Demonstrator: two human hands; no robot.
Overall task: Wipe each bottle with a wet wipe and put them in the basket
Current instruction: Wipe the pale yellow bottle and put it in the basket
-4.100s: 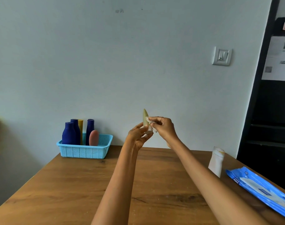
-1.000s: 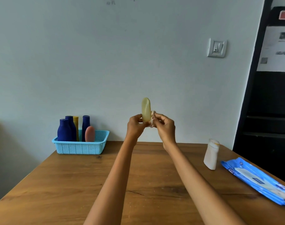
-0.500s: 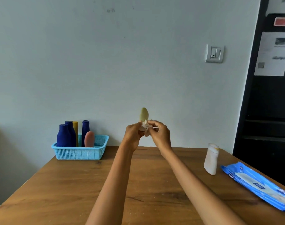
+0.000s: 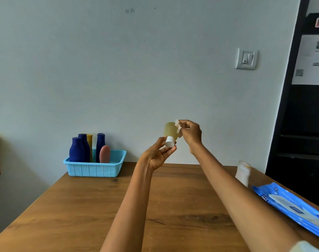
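At the right of the frame, the picture's edge is cutting off the blue wipes pack (image 4: 293, 208), and its print is reading too small. The right hand (image 4: 190, 133) is hiding most of the wet wipe (image 4: 178, 126). In the basket (image 4: 95, 169) at middle left, the front bottles are covering the yellow bottle (image 4: 89, 142).

Table (image 4: 173, 206) smooth wood; basket (image 4: 95, 168) perforated plastic; wipes pack (image 4: 291, 206) glossy film.
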